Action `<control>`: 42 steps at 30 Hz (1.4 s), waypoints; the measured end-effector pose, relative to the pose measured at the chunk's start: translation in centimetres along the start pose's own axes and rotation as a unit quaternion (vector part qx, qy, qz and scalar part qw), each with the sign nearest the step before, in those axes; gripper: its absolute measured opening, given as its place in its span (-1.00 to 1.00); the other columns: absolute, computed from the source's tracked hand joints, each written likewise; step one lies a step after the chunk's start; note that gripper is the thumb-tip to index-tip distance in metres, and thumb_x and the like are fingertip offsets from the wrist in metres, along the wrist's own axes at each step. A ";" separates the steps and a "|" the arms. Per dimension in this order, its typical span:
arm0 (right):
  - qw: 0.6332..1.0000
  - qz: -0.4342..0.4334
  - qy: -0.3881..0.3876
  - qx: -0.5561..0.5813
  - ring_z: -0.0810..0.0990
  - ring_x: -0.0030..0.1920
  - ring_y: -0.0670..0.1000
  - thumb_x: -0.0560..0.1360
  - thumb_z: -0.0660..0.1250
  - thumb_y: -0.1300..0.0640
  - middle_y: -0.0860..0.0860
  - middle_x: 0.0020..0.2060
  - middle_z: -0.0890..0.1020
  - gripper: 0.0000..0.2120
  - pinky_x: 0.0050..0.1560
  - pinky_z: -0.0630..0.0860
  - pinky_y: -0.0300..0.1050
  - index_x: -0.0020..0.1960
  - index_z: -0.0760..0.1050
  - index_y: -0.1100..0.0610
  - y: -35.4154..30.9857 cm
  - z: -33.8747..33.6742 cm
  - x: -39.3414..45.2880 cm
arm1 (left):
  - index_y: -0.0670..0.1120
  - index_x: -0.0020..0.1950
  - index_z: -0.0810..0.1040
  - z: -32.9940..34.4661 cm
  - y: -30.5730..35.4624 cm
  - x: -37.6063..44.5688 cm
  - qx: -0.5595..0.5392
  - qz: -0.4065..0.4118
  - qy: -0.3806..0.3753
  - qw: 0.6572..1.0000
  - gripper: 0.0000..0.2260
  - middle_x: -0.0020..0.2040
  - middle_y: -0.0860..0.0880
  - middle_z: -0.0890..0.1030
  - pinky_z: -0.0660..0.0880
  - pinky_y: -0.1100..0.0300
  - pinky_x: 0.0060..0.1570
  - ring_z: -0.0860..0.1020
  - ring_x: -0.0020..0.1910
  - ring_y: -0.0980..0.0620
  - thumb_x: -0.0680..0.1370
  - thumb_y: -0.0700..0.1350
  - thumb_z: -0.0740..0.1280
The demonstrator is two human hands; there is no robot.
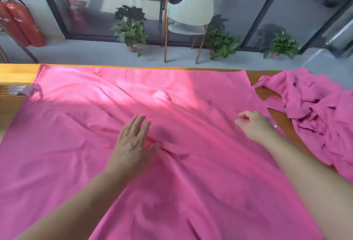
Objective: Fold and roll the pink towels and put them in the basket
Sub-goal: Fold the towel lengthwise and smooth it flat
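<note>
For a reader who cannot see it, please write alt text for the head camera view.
A large pink towel lies spread over a wooden table, with the left hand pressing flat on its wrinkled middle and the right hand loosely curled near its right edge. A crumpled pile of pink towels sits at the right.

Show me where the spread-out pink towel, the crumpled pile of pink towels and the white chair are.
spread-out pink towel point(80, 144): head view, flat cloth left of the left hand.
crumpled pile of pink towels point(317, 106): head view, middle of the heap.
white chair point(193, 10): head view, on its backrest.
</note>
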State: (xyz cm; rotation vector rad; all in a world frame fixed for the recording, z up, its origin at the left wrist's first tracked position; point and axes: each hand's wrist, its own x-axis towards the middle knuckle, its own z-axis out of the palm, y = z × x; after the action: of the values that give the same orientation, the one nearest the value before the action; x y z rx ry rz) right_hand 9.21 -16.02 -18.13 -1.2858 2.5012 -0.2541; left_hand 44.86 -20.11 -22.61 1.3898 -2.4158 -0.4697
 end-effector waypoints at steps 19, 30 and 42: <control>0.970 -0.214 0.089 0.076 0.50 -0.15 -0.01 0.47 0.43 0.02 -0.09 -0.14 0.45 -0.86 -0.07 0.46 -0.04 -0.13 0.49 0.04 10.9 -0.3 -20.2 | -0.15 0.37 0.46 2.2 11.1 -15.1 0.011 -0.106 0.002 0.994 -0.51 0.35 -0.16 0.39 0.31 -0.08 0.34 0.36 0.32 -0.19 0.53 0.11 0.26; 0.961 -0.216 -0.028 -0.168 0.51 0.11 0.00 0.57 0.20 -0.13 -0.08 0.07 0.47 -0.76 0.05 0.39 -0.06 0.15 0.43 -0.03 13.9 2.9 -29.6 | -0.05 0.35 0.45 2.1 12.5 -24.8 0.012 -0.100 -0.003 0.995 -0.31 0.33 -0.03 0.37 0.30 0.04 0.36 0.35 0.32 -0.04 0.43 0.39 0.05; 0.945 -0.235 0.025 -0.224 0.54 0.10 0.05 0.48 0.23 0.20 -0.01 0.07 0.55 -0.73 0.11 0.45 -0.03 0.15 0.51 0.05 13.4 4.3 -29.1 | -0.03 0.34 0.43 1.1 11.2 -28.1 0.043 -0.126 -0.060 0.989 -0.54 0.28 0.01 0.39 0.34 0.12 0.28 0.38 0.30 -0.03 0.44 -0.20 0.32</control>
State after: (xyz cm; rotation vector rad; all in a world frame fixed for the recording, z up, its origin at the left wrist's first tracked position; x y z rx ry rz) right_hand 16.48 15.39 -20.43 -2.0785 2.3312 0.1972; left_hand 49.25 9.84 -21.79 1.7643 -2.3870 -0.5284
